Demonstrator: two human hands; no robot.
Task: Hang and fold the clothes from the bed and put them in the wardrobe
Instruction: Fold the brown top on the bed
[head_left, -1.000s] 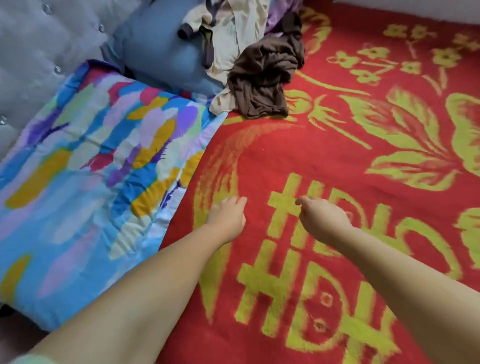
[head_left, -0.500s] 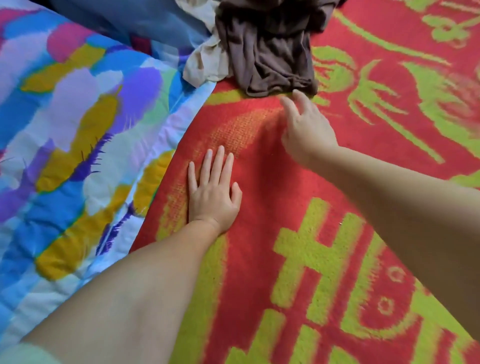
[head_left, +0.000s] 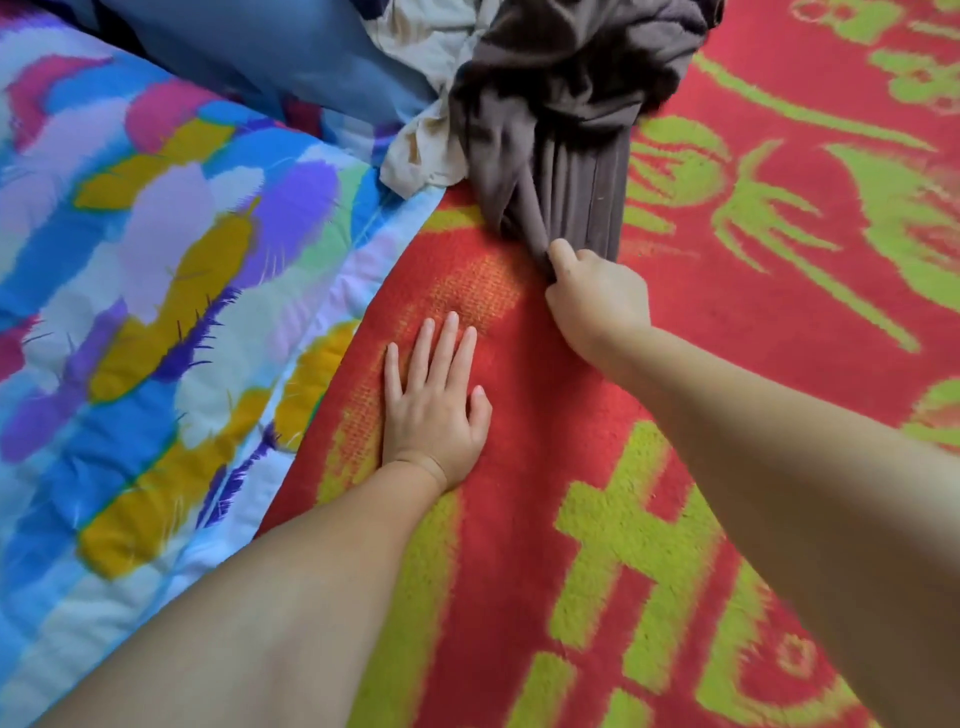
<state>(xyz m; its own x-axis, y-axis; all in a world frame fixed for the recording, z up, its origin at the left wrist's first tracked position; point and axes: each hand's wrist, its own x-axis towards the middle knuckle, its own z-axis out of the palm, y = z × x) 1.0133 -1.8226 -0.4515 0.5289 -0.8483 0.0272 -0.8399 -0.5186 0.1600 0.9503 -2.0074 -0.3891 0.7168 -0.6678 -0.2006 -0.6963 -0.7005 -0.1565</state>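
A: How is your grip sitting?

B: Your right hand (head_left: 597, 304) is pinching the near edge of the brown garment (head_left: 561, 130), thumb and curled fingers closed on the cloth, just above frame centre. Your left hand (head_left: 434, 402) is lying flat, fingers straight, holding nothing, pressing on the red blanket (head_left: 779, 322) left of centre.

A: Where is the garment lying?

B: It is trailing from the pile at top centre, next to a cream cloth (head_left: 426, 156) and a blue pillow (head_left: 270, 57); the quilt (head_left: 156, 312) is filling the left.

A: Which step is this?

B: You are picking the first piece, I judge. Next you are needing to draw it clear of the pile without dragging the cream one along.
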